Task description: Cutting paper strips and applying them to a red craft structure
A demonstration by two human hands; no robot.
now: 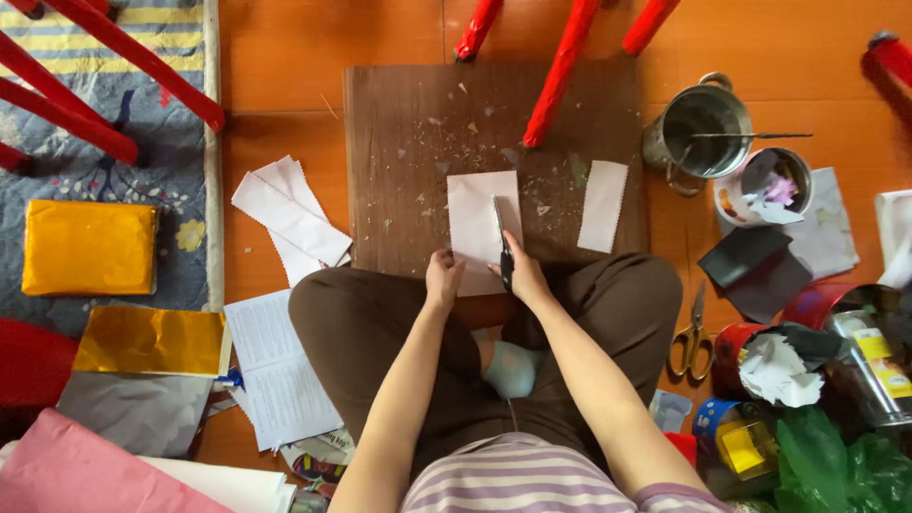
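You are slicing the white rectangular paper sheet (472,223) lying on the brown wooden board (399,142): your right hand (524,275) is clenched around a dark-handled craft knife (502,242), its blade reaching beyond your fingertips, while your left hand (444,278) is pressing flat fingers on the sheet's near edge. Drawing the blade toward you likely needs steady pressure. Beyond your right fingers, a steel pot (701,128) is holding a thin rod, and a white cup (771,185) paper scraps.

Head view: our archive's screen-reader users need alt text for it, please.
Seen from above, a seated person's right hand draws a knife down a white paper sheet on a brown board, while the left hand pins the sheet's near edge. Paper strips, scissors and tins lie around on the orange floor.
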